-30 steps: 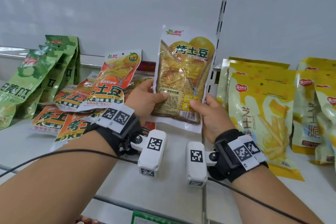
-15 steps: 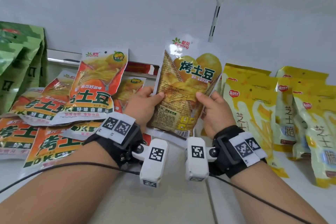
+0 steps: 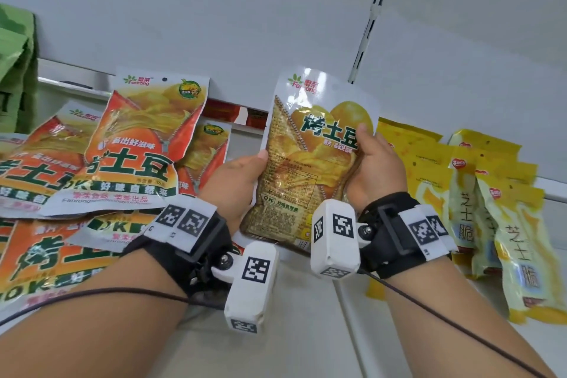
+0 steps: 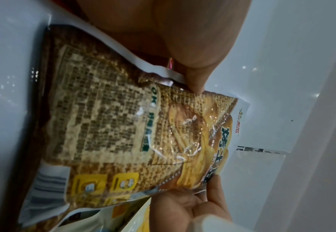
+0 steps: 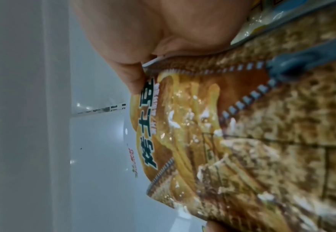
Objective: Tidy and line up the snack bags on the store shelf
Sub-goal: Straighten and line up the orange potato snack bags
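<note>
**Two hands on one potato-chip bag, held upright above the shelf**

Two shelf sections meet under my wrists; the white shelf (image 3: 306,347) carries all stock noted below. Largest group: the orange bags (image 3: 129,156) at left, lying in a loose overlapping heap, one propped against the back panel (image 3: 214,24). Next group: the yellow bags (image 3: 503,224) at right, standing in leaning rows, overlapping one another. Green bags (image 3: 15,70) show at the far left edge, partly cut off.

Item in hand: the brown potato-chip bag (image 3: 310,163), upright, slightly tilted, clear of the shelf surface, positioned between the orange heap and the yellow rows. My left hand (image 3: 233,184) grips its left edge, thumb on the front face. My right hand (image 3: 374,169) grips its right edge, thumb likewise pressed on the print. Both wrist views confirm thumbs on the front; fingers behind are hidden.
</note>
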A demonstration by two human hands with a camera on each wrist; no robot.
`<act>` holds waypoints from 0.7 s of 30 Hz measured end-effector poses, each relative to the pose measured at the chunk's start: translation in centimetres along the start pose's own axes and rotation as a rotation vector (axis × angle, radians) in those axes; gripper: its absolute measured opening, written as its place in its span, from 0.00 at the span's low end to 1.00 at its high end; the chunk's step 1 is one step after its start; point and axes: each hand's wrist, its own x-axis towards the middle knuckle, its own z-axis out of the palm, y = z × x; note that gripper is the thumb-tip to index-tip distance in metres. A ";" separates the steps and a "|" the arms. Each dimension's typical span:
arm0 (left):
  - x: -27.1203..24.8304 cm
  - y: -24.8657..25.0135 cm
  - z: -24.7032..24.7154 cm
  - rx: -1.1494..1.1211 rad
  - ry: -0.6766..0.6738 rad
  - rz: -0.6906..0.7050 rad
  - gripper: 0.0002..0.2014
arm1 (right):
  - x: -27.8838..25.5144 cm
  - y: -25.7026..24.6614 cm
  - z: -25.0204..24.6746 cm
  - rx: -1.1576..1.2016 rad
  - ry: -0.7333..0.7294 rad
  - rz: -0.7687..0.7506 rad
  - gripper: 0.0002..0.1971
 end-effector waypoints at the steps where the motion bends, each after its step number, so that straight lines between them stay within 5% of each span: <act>1: 0.1 -0.1 -0.1 -0.016 -0.005 0.003 0.16 | 0.1 0.1 0.0 0.007 0.010 -0.001 0.20; 4: 0.3 -0.6 -0.3 -0.047 -0.007 -0.024 0.20 | 0.1 0.3 0.2 -0.012 0.054 0.003 0.25; 8: 0.9 -1.2 -0.5 -0.098 0.037 -0.023 0.15 | 0.2 1.1 0.0 -0.127 0.109 -0.075 0.11; 13: 1.2 -1.4 -0.6 -0.199 0.020 -0.028 0.15 | -0.2 2.5 -1.8 -0.384 0.163 -0.209 0.12; 21: 0.5 -0.3 -0.4 -0.217 -0.019 -0.001 0.11 | -1.0 4.2 -3.8 -0.484 0.066 0.006 0.02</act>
